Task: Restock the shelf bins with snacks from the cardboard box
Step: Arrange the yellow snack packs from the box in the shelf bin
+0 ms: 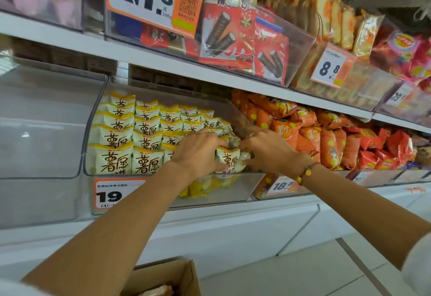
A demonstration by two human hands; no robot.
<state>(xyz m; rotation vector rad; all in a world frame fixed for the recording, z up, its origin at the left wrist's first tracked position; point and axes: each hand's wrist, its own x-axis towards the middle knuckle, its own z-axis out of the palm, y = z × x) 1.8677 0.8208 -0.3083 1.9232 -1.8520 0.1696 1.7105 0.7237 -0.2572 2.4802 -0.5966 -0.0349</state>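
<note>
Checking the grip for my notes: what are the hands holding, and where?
Both hands, left hand and right hand, grip one yellow-white snack packet by its sides.

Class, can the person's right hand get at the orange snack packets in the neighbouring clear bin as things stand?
Probably yes: the right hand, gripping a yellow-and-white snack packet, is beside the open-topped orange snack packets, but must release first.

White shelving (233, 223), pale tiled floor (303, 279)

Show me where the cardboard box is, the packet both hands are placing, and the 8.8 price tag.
cardboard box (173, 274): head view, on its brown side wall near the open top.
yellow-and-white packet (229, 159): head view, on its printed front between the hands.
8.8 price tag (330, 67): head view, on the printed digits.
</note>
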